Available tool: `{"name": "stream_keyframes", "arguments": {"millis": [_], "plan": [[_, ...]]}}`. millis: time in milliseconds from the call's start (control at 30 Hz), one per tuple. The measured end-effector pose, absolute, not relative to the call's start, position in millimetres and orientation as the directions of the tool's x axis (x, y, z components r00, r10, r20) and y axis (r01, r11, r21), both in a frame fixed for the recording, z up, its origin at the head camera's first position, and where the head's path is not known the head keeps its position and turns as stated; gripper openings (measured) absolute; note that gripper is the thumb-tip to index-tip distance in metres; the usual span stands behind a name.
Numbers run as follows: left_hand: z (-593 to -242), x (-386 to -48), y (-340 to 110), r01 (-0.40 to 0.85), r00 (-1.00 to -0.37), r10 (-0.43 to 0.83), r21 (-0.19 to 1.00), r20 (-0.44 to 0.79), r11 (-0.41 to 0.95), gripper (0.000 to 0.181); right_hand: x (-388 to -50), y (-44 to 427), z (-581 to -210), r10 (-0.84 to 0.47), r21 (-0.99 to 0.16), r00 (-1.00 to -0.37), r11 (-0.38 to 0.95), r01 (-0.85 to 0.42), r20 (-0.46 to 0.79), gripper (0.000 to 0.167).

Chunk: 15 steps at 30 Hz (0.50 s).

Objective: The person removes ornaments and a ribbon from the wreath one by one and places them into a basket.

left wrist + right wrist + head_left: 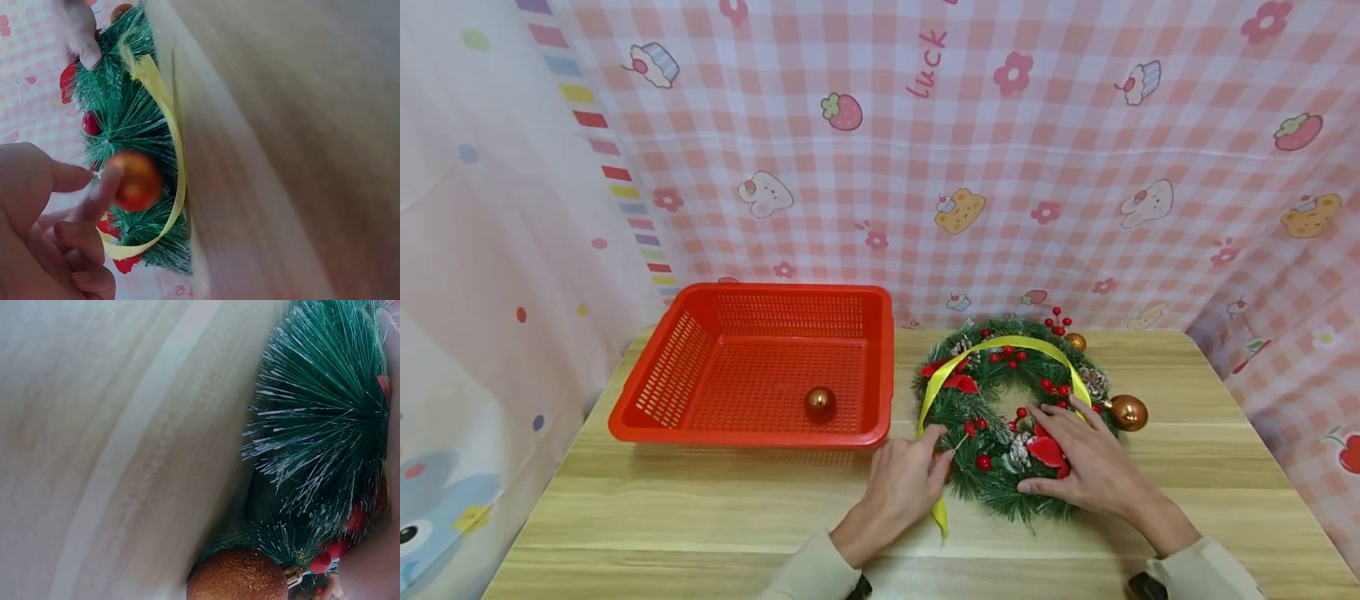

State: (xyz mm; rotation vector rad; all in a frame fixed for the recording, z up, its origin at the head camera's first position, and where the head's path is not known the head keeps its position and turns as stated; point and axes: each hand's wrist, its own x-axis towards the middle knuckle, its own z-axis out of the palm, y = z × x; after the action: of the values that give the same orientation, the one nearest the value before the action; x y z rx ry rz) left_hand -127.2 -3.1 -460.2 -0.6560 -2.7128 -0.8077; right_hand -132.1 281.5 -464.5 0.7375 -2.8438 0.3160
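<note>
A green wreath [992, 483] with red berries, pinecones and red petals lies on the table, a yellow ribbon [1017, 341] looped over it. At its lower left my left hand [901, 475] pinches the short tie of an orange-copper bauble [136, 181], seen against the needles in the left wrist view. My right hand [1093, 462] rests on the wreath's lower right with fingers spread over the red petals. A copper bauble [1128, 412] sits at the wreath's right edge, and a glittery bauble [237, 578] shows in the right wrist view.
Left of the wreath stands a red plastic basket [751, 434] with one copper bauble [820, 404] inside. Pink checked cloth [887, 167] hangs behind the wooden table [715, 533], and pale patterned cloth hangs at the left.
</note>
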Motion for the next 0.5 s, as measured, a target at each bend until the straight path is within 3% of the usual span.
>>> {"name": "stream_keyframes", "arguments": {"millis": [300,500], "plan": [[-466.7,-128.1,1.2,0.496,-0.86,0.351,0.443,0.371,0.747,0.052,-131.9,281.3,-464.0,-0.454,-0.164,-0.86,0.853,-0.495,0.233,0.102],[-467.7,-129.7,2.5,0.48,-0.872,0.352,0.45,0.341,0.753,0.056,-132.1,280.7,-463.1,-0.453,-0.168,-0.863,0.854,-0.492,0.225,0.101]]}}
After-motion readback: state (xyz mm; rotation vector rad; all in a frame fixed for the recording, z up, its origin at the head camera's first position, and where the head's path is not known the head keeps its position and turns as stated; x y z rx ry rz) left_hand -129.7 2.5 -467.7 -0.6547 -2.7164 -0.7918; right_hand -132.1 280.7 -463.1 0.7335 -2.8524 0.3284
